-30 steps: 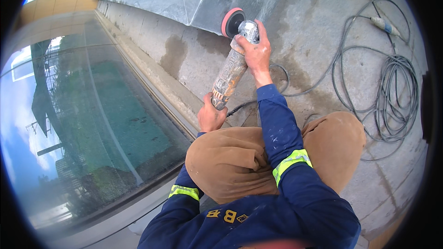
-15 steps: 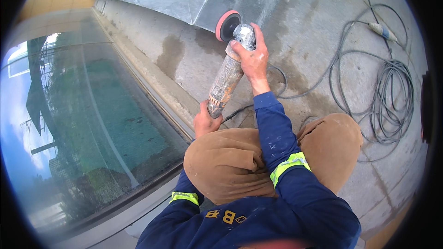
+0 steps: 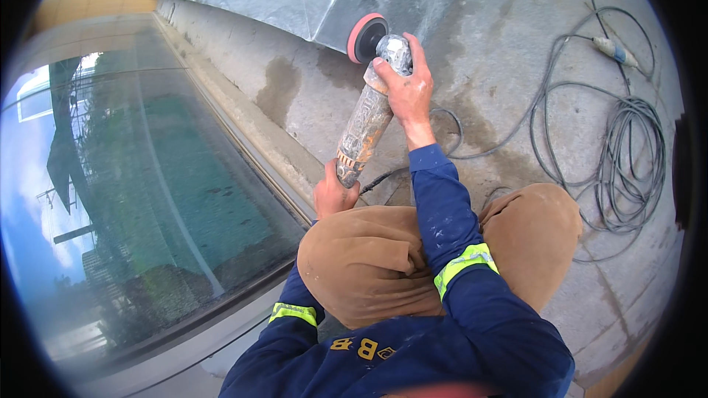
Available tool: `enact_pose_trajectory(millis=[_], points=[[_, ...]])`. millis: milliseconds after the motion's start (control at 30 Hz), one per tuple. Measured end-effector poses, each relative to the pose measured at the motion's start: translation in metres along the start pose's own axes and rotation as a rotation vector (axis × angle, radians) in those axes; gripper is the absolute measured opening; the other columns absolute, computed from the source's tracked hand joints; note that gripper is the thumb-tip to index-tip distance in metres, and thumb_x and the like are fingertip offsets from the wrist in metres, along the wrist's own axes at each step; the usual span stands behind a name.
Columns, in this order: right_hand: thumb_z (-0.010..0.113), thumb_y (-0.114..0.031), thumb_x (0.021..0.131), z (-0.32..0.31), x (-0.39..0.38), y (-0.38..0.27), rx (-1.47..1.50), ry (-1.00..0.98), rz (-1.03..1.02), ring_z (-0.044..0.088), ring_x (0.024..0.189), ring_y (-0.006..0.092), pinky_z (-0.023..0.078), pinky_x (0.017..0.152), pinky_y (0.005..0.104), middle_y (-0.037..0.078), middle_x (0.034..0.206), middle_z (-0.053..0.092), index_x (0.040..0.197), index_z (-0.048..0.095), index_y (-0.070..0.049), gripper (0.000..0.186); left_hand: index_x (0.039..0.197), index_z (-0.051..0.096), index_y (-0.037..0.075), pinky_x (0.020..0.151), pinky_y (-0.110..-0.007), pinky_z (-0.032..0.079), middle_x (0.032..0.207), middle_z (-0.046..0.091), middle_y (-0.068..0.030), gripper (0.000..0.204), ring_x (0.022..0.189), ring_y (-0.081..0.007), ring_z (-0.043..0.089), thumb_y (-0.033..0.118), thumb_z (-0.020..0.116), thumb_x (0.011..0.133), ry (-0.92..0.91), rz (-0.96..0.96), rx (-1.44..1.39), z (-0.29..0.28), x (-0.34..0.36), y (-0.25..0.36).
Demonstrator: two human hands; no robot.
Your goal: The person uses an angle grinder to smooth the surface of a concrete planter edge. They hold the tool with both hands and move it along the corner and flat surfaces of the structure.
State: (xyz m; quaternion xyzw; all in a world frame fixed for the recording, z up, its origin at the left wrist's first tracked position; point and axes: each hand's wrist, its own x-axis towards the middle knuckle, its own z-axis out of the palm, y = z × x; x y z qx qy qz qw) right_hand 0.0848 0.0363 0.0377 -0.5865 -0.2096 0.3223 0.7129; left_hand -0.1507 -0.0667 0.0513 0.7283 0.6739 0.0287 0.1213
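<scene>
A dusty, paint-worn angle grinder [image 3: 365, 124] slants across the view above my knees. My left hand [image 3: 335, 193] is closed around its rear end, where the power cord comes out. Near the grinder's silvery head [image 3: 394, 51], my right hand [image 3: 411, 94] grips the front of the body, thumb on top. A round black pad with a pink-red rim [image 3: 366, 37] sits on the head, tilted on edge. It is at the lower edge of a grey stone slab [image 3: 339, 0]; whether it touches the stone cannot be told. Motion of the disc cannot be made out either.
A glass pane [image 3: 147, 177] with reflections lies along my left, bordered by a frame and a concrete ledge [image 3: 243, 114]. Dark cable [image 3: 627, 166] is coiled on the concrete floor at right, with a pale connector [image 3: 613, 51] above it. Damp patches [image 3: 279, 88] mark the concrete.
The whole view has shifted very slightly, so things appear a little further right. Both hands keep the same hold on the angle grinder, and its pad stays by the slab's edge.
</scene>
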Motion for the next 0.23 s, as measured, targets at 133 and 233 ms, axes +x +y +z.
enact_pose_trajectory(millis=[133, 233], points=[[0.082, -0.029, 0.078, -0.005, 0.013, 0.016, 0.007, 0.035, 0.120, 0.070, 0.108, 0.0357, 0.053, 0.093, 0.0416, 0.023, 0.118, 0.070, 0.138, 0.056, -0.004, 0.071, 0.130, 0.050, 0.011, 0.072, -0.055, 0.054, 0.087, 0.072, -0.0240, 0.062, 0.081, -0.0475, 0.069, 0.020, 0.075, 0.074, -0.034, 0.057, 0.038, -0.004, 0.012, 0.006], [0.082, -0.030, 0.077, -0.008, 0.010, 0.032, -0.046, 0.022, 0.171, 0.069, 0.111, 0.0359, 0.053, 0.095, 0.0414, 0.023, 0.121, 0.070, 0.139, 0.056, -0.004, 0.071, 0.131, 0.049, 0.012, 0.073, -0.056, 0.054, 0.089, 0.072, -0.0241, 0.063, 0.082, -0.0473, 0.069, 0.020, 0.074, 0.074, -0.064, 0.039, 0.071, -0.003, 0.005, 0.008]])
